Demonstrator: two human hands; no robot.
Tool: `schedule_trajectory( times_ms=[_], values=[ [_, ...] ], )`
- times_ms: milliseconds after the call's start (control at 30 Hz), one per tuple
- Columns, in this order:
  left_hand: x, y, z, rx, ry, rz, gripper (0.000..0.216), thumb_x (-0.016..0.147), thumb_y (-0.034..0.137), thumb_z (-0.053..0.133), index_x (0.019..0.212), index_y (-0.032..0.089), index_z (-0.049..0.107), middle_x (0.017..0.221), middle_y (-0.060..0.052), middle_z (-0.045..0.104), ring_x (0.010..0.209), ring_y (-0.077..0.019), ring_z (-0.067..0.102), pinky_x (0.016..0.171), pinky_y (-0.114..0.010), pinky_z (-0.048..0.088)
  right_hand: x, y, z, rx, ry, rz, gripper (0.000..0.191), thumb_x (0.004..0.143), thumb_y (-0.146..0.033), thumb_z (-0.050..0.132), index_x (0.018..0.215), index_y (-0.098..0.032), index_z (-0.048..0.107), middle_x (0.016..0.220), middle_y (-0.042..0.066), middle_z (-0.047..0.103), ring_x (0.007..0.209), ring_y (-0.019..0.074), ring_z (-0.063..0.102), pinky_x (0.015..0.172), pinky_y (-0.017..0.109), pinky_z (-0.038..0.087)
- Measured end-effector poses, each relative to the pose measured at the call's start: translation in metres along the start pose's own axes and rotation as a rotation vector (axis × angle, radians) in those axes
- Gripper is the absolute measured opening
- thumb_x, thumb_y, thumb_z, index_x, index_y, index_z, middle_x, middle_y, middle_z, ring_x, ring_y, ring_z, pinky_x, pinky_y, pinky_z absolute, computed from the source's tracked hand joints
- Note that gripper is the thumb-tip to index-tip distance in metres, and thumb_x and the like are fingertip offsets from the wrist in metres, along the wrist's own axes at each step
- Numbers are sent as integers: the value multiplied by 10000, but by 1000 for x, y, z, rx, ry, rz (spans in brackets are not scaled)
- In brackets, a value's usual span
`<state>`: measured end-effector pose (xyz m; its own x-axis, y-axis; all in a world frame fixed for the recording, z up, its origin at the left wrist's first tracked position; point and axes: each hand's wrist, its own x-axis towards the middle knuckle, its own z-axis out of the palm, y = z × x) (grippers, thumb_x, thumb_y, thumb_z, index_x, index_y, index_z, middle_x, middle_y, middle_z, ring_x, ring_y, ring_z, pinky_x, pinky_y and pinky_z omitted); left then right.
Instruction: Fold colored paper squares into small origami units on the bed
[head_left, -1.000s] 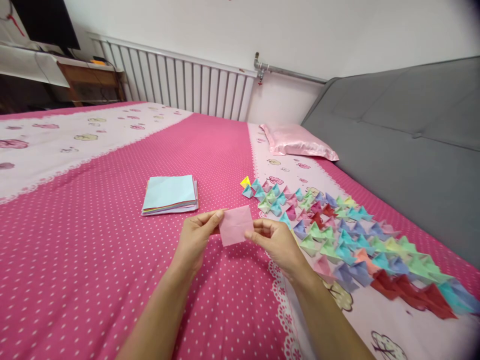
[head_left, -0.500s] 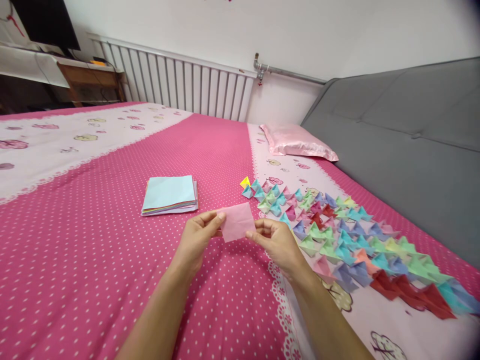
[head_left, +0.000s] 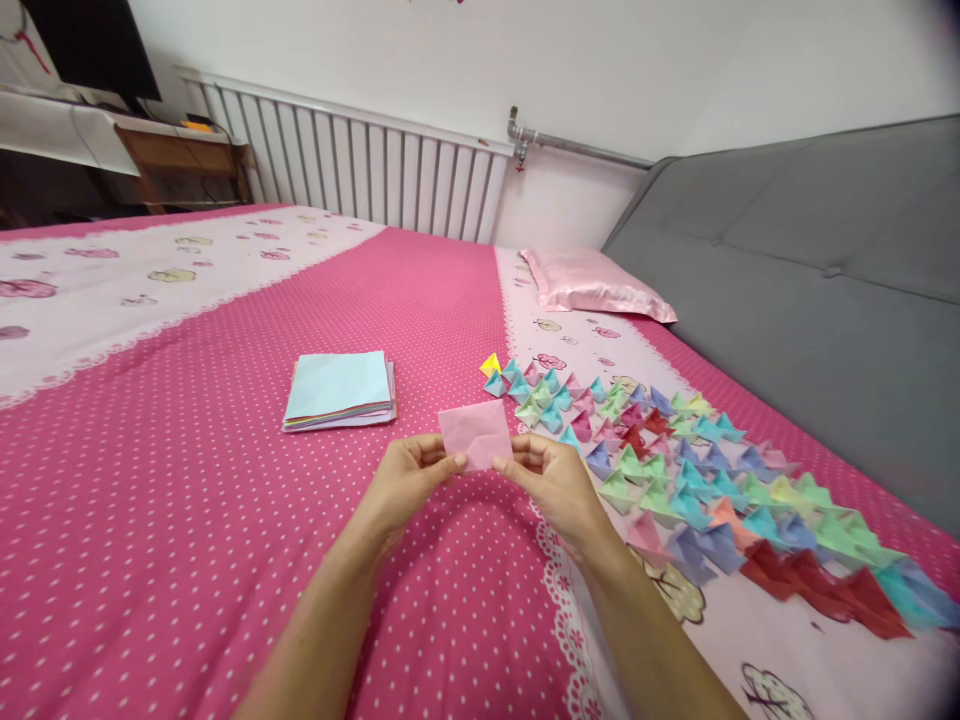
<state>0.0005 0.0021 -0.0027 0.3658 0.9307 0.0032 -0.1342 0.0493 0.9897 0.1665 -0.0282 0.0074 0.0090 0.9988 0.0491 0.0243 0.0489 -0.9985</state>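
Far left on the bed [head_left: 187, 520], well apart from the hands, a stack of coloured paper squares [head_left: 341, 390] lies flat on the dotted pink cover, a pale blue sheet on top.

The left hand [head_left: 409, 485] comes next, its fingers [head_left: 442, 462] pinched narrow on the lower left corner of a pink paper sheet [head_left: 475, 433]. The sheet stands up and away from both hands, held just above the bed rather than lying on it, tilted back toward the radiator. Its long axis runs left to right, from one hand to the other, and a faint crease shows near its middle.

The right hand [head_left: 551, 485] closes on the lower right corner the same way, thumb on the near face. Both hands sit equally near the sheet, each at its own end of the lower edge.

Right of that, rows of folded paper shapes [head_left: 675, 470] in many colours spread toward the grey headboard [head_left: 810, 300], the closest ones just beside the right hand.
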Motion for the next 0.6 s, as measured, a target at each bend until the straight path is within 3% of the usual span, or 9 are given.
schedule_trajectory(
  times_ms=[200, 400, 600],
  values=[
    [5, -3, -1, 162, 61, 90, 179, 660, 212, 589, 798, 132, 671, 714, -39, 667, 691, -170, 581, 648, -248, 425, 1, -4, -1, -78, 60, -78, 375, 651, -321, 660, 987, -174, 581, 1007, 92, 623, 935, 198, 577, 822, 333, 430],
    [5, -7, -3, 422, 205, 158, 190, 669, 198, 521, 752, 153, 686, 603, -11, 618, 469, -114, 465, 427, -191, 320, 0, -7, -2, -87, 90, -77, 304, 696, -370, 614, 935, -182, 606, 974, 76, 624, 922, 193, 569, 831, 340, 417],
    [6, -13, -6, 499, 224, 233, 186, 672, 174, 510, 758, 159, 673, 679, -27, 645, 576, -144, 537, 495, -202, 378, 0, -6, -2, -128, 78, -80, 260, 697, -356, 610, 887, -179, 631, 926, 66, 641, 847, 185, 580, 779, 330, 431]
  ],
)
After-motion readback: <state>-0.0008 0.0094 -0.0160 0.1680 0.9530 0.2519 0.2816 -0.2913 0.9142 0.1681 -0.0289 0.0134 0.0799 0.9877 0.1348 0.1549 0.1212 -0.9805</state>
